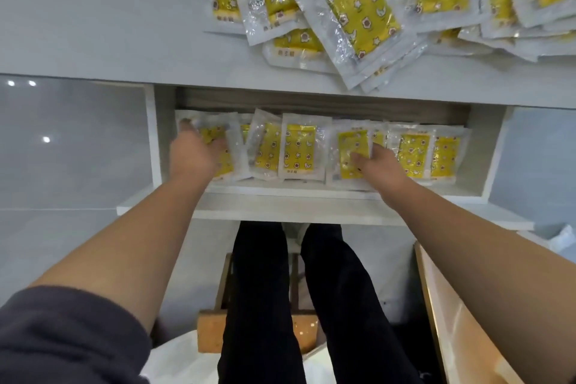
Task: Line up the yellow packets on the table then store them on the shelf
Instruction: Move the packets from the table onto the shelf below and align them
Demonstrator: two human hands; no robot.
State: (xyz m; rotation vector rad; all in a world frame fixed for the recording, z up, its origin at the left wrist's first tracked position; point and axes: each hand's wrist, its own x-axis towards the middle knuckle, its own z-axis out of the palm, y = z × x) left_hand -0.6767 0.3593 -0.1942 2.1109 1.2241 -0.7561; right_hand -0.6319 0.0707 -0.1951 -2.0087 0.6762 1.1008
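Crowding the shelf [296, 193], yellow packets [297, 146]

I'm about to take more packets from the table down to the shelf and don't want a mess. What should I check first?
1. Left hand free to pull back: ok, it rests open on the end packet.
2. Right hand grip: cannot tell whether it pinches or only presses the yellow packet beneath it.
3. Row on the shelf neat: not ok, packets overlap and the tilted packet leans off line.
4. Packets on the table lined up: not ok, they lie in a loose overlapping heap.
5. Room left on the shelf: cannot tell, the row runs nearly wall to wall.
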